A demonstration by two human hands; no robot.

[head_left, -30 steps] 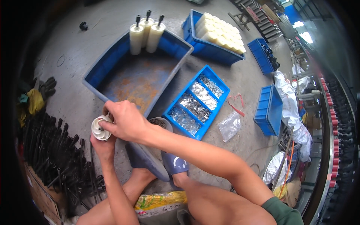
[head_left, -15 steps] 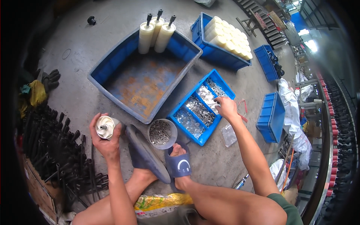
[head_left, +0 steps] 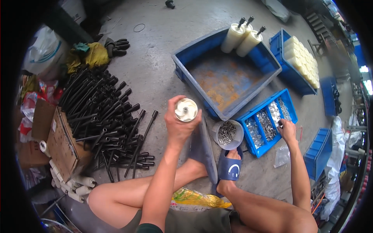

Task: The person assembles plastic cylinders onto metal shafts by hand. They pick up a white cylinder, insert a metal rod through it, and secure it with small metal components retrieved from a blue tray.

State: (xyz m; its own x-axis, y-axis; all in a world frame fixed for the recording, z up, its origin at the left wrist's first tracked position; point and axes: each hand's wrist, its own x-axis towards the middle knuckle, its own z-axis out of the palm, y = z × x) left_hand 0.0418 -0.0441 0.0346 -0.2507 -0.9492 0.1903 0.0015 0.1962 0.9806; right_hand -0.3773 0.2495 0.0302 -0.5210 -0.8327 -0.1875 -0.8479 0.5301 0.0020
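So the white roller (head_left: 186, 110) is up in the left hand (head_left: 179, 120), just left of the near corner of the big blue bin (head_left: 229, 77). Fingers are curled snugly round it, end face up: a creamy disc with curved vanes swirling round a small hub. The right hand (head_left: 287, 131) is over at the divided blue tray (head_left: 268, 147), right of the bin's near corner, fingertips bunched nearly together; can't tell if they've actually got anything.

That tray has four slots: clear bits (head_left: 253, 134), shiny metal bits (head_left: 266, 125), white bits (head_left: 274, 112) and what look like washers (head_left: 284, 108). Right by the bin's near corner there's a pale bowl (head_left: 237, 136) with loads of short metal pins (head_left: 227, 133). The bin's got three black-stemmed rollers (head_left: 233, 38) at its far side and rusty stains on the bottom. Right of the bin, a blue crate (head_left: 289, 70) is packed with cream cylinders (head_left: 301, 60).

It's all on a scuffed grey floor (head_left: 147, 50). Well left of the bin: a heap of black tubes (head_left: 105, 108), then a brown cardboard box (head_left: 68, 143).
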